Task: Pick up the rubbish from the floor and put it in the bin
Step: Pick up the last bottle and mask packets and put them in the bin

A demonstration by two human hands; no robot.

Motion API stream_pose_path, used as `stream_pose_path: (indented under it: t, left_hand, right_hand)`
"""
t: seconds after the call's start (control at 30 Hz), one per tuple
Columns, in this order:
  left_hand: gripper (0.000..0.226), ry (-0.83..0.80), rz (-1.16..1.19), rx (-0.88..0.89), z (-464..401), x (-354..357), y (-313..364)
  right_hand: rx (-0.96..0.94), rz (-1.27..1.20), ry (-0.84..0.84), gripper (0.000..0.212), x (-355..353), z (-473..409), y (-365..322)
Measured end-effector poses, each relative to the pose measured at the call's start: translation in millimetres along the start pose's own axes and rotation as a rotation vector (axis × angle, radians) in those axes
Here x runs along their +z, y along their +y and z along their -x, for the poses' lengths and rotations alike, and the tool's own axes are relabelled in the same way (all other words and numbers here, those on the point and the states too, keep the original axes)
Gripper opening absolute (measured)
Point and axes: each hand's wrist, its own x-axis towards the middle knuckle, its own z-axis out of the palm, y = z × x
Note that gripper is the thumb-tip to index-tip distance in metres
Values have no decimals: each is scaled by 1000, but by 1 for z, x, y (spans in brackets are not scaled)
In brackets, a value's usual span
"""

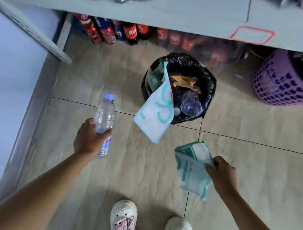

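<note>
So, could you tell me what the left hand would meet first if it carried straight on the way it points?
The left hand, gripping the clear bottle, points ahead at bare floor, then likely the soda bottles under the counter. The bin sits off to its right. Depth is unclear.

Standing in a row under the grey counter (182, 19): cola bottles (132, 33). Sitting at right on the tiled floor (137, 172): purple basket (283, 90).

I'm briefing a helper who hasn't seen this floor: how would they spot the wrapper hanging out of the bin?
Find the black-lined bin on the tiled floor, in front of the shelf of cola bottles. Draped over its near rim is the wrapper, flat and white with teal edging and teal lettering. Unlike the teal packet in the right hand, nobody holds it.
</note>
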Motion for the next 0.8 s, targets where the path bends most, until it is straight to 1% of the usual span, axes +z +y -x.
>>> stream_pose_path:
  t: [0.07, 0.17, 0.23, 0.3, 0.37, 0.4, 0.5, 0.63, 0.73, 0.77, 0.8]
  left_hand:
    - [55, 60, 70, 56, 3, -26, 31]
    - [57, 110, 223, 137, 8, -57, 76]
    - [61, 93, 363, 207, 12, -69, 105]
    - [57, 60, 504, 267, 17, -74, 133]
    - [54, 52, 602, 313, 20, -69, 158]
    - [54, 52, 625, 332, 20, -63, 167]
    - [59, 63, 610, 392, 20, -34, 188]
    - [75, -25, 560, 444, 2, 14, 191]
    - [72, -87, 484, 432, -21, 43, 185]
    - [69, -113, 454, 425, -27, 49, 183]
    - [68, -144, 425, 427, -33, 53, 181]
  right_hand:
    - [24, -58, 36, 23, -36, -2, -8]
    - [2, -165, 143, 15, -79, -5, -29]
    - [-26, -281, 223, 8, -99, -6, -50]
    - [-58, -381, 285, 5, -115, -6, -76]
    - [-115, -438, 348, 3, -125, -11, -104]
    - [-141, -441, 378, 5, -126, -15, -118]
    - [-245, -406, 448, 11, -121, -32, -152]
    - [-344, -269, 534, 15, -106, -65, -179]
    - [-374, -210, 617, 16, -91, -88, -185]
    - [-380, -185, 593, 17, -83, -94, -185]
    - [-384, -149, 524, 20, -76, -100, -183]
